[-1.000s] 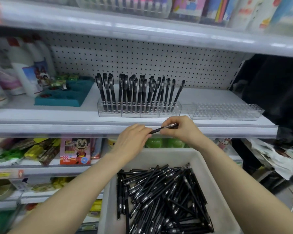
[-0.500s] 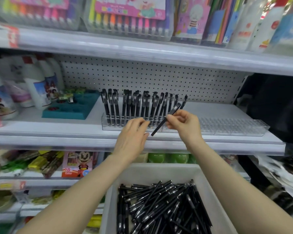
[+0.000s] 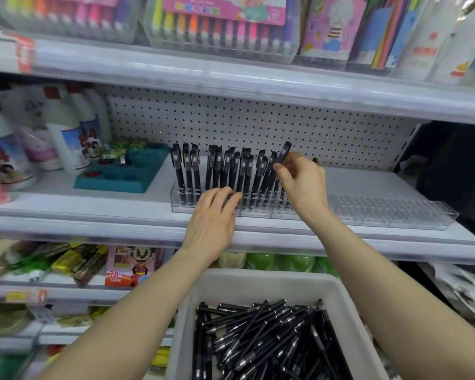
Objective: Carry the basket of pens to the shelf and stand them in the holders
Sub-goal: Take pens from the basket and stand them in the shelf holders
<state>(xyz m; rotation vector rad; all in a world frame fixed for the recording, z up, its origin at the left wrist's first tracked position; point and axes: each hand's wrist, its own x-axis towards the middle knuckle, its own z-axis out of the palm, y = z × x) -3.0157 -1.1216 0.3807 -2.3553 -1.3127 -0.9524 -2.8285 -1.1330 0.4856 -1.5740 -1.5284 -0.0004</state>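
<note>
We find free slots in the clear holder right of the standing pens; the upper shelf caps the room above, and a teal tray crowds the left.

Pens stand in holder on shelf, basket below.

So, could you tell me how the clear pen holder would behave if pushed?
Thin clear plastic, so the pen holder probably is light and may slide on the smooth shelf. Low and long, it seems unlikely to tip.
</note>
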